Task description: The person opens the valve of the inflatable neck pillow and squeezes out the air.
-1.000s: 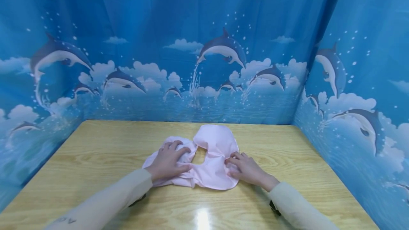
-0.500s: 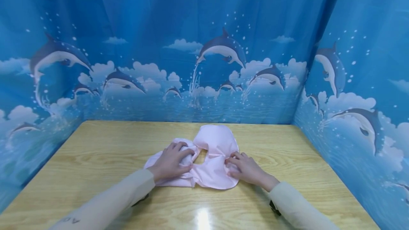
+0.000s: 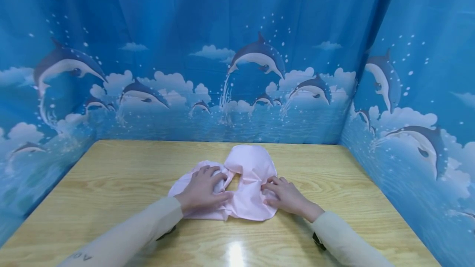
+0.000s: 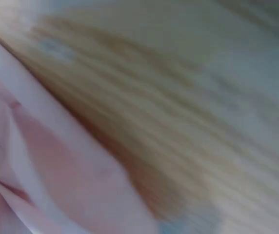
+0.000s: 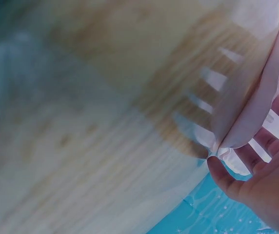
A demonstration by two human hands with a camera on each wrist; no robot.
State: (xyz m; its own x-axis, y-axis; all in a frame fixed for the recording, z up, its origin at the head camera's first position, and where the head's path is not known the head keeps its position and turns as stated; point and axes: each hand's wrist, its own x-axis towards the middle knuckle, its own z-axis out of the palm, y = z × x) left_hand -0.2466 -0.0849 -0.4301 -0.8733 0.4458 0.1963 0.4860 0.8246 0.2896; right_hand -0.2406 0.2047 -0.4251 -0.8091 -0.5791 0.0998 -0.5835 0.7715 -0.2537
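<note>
A pale pink piece of cloth [image 3: 250, 164], with rounded lobes and a gap in its middle, lies on the wooden table. My left hand [image 3: 204, 186] rests on its crumpled left part, fingers bent and spread, thumb stretched toward the gap. Part of the cloth beneath that hand is hidden. At the right edge, my right hand [image 3: 285, 195] touches the cloth with its fingertips, the fingers loosely bent. Seen from the right wrist, the fingers [image 5: 222, 178] are spread at the cloth edge [image 5: 256, 107]. In the left wrist view only blurred pink folds [image 4: 76, 170] show, without a clear hand.
The wooden table [image 3: 130, 168] extends around the cloth on all sides. Blue curtains [image 3: 167, 52] printed with dolphins hang behind it and along both sides. A bright light reflection lies on the table near its front.
My left hand has shifted slightly to the right, bunching the left part of the cloth toward the middle gap. The right hand has stayed in place.
</note>
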